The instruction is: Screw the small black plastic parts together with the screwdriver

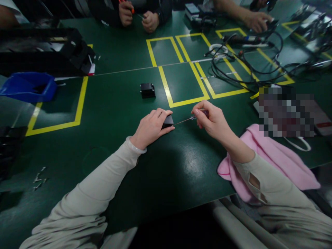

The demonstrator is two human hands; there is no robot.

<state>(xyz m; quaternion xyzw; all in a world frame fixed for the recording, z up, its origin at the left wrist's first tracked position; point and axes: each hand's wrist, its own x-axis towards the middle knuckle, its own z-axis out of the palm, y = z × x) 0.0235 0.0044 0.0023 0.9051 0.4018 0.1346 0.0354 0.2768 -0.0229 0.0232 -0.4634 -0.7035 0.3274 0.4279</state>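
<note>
My left hand [153, 125] is closed around a small black box-shaped part [168, 121] on the green tabletop, thumb on the near side and fingers over the far side. Between the fingers of my right hand [211, 119] is the handle of a screwdriver [204, 112]. Its thin shaft points left, and the tip meets or nearly meets the right end of the black part; contact is too small to make out. A second black box-shaped part [147, 90] rests farther back, touched by neither hand.
Yellow tape outlines mark the green table [124, 100]. At left are a blue bin [31, 86], a black rack [46, 52] and small metal pieces [38, 180]. A pink cloth [269, 148] lies under my right forearm. Black cables [233, 76] coil behind. Co-workers' hands [150, 21] work across the table.
</note>
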